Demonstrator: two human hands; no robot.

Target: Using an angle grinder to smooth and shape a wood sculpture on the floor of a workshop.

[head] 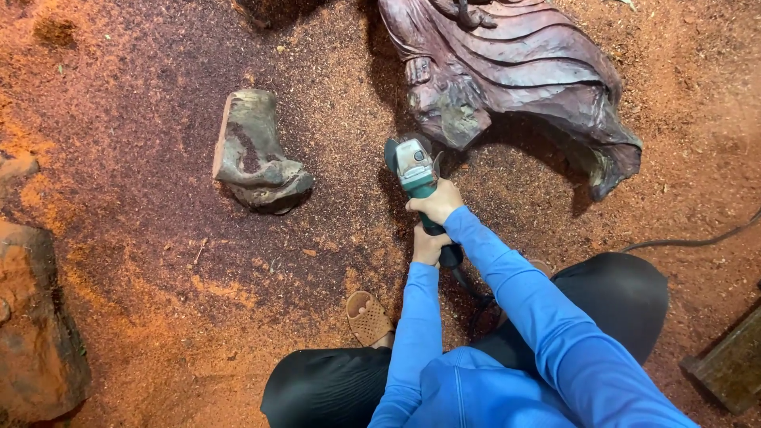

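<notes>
Head view: both hands' fingers clench green angle grinder (418,178) beside carved wooden statue (515,71).

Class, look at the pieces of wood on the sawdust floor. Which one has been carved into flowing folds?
The large reddish-purple carving at top, just beyond the angle grinder. The grey block at left and the rough chunk at the edge have no such folds.

Sawdust-covered floor (143,261), carved wooden statue (523,71), wood offcut (255,152), cable (690,240)

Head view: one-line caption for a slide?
Both hands, right hand ahead of left hand, hold a green angle grinder beside a carved wooden statue on sawdust-covered ground.
</notes>
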